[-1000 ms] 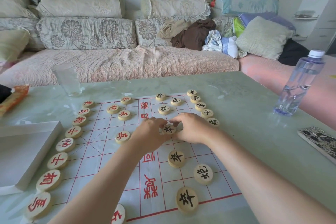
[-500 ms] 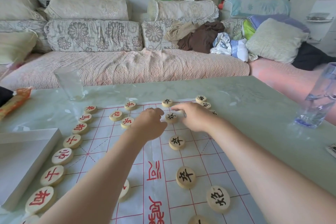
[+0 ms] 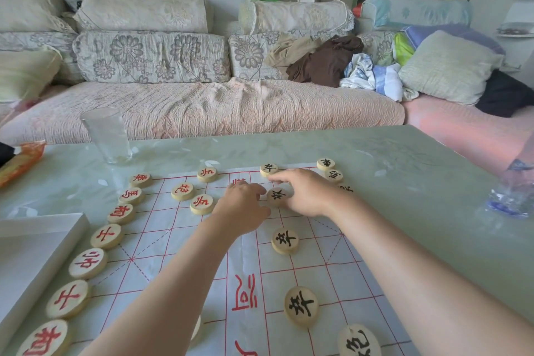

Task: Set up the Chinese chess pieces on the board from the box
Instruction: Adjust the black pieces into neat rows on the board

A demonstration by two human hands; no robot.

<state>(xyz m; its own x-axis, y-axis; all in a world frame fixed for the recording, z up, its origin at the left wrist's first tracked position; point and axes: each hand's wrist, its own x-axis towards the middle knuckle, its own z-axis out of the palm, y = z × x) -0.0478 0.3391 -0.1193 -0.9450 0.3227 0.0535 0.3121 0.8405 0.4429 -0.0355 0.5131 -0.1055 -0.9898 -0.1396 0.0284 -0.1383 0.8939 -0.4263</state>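
Both my hands are at the far middle of the board (image 3: 289, 274), working one black-lettered piece (image 3: 279, 196). My right hand (image 3: 306, 195) curls round its right side, fingers touching its rim, a loose grip rather than a clamp. My left hand (image 3: 244, 205) sits just left of it, fingers bent and empty, fingertips near the rim; whether they touch it I cannot tell.

The piece lies flat, lettering up, close to a crossing of the red lines. To do this well I would slide it, not lift it, until it centres on the crossing, in line with the black soldier (image 3: 285, 240) nearer me and the one beyond (image 3: 269, 168). The sheet looks thin, so light downward pressure should stop it wrinkling. The open box (image 3: 31, 254) waits at the left on the tabletop (image 3: 404, 182).
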